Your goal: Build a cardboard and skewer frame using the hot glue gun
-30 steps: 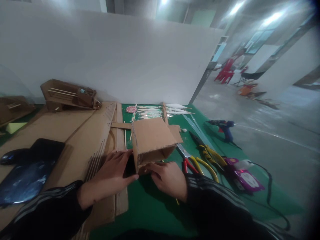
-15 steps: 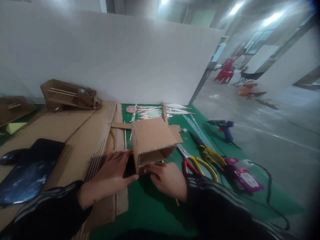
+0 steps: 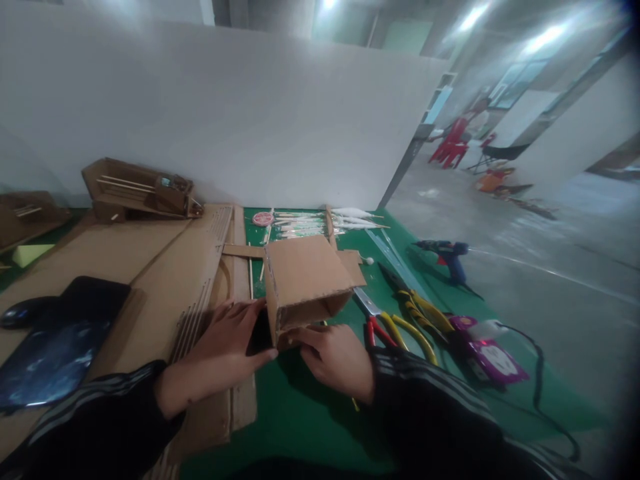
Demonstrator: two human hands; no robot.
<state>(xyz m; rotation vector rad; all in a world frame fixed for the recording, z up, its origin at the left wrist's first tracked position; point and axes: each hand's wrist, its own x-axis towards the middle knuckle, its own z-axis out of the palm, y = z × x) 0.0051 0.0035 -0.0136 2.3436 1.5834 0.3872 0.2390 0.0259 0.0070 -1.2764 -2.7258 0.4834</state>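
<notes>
A small brown cardboard box point(image 3: 304, 279) stands on the green table point(image 3: 300, 413), its open side facing me. My left hand point(image 3: 227, 347) lies against the box's left wall, fingers spread, thumb at the lower corner. My right hand point(image 3: 337, 357) presses at the box's lower front edge, fingers curled under it. Both sleeves are dark with grey stripes. Whether a dark thing sits between my left hand and the box I cannot tell.
Large cardboard sheets point(image 3: 165, 267) lie to the left, with a cardboard model point(image 3: 137, 193) behind. A dark tablet point(image 3: 55, 347) and mouse point(image 3: 23, 312) sit far left. Scissors point(image 3: 380, 320), yellow pliers point(image 3: 423, 310), a blue glue gun point(image 3: 447, 257) and a purple device point(image 3: 487, 357) lie right. Sticks point(image 3: 310, 223) rest at the back.
</notes>
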